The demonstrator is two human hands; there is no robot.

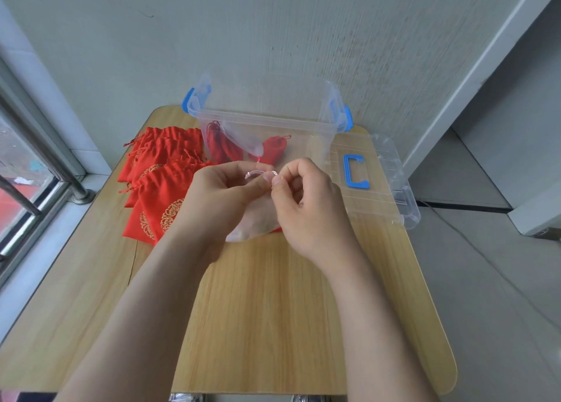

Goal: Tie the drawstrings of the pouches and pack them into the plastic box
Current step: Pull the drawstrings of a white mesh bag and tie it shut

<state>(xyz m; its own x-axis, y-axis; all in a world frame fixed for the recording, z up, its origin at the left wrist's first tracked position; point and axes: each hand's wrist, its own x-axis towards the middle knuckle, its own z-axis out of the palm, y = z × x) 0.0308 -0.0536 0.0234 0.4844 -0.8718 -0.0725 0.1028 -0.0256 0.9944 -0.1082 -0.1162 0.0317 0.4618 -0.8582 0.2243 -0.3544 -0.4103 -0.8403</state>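
Both hands meet above the table's middle over a pale pink pouch. My left hand and my right hand each pinch its thin pink drawstring between thumb and fingertip. The pouch hangs below them, mostly hidden by my hands, its bottom resting on the wooden table. Behind my hands stands the clear plastic box with blue latches, open, holding two tied red pouches. A pile of several flat red pouches with gold patterns lies to the left.
The clear lid with a blue handle lies at the right, hanging partly over the table's edge. A grey wall rises right behind the box. A window with a metal rail runs along the left side.
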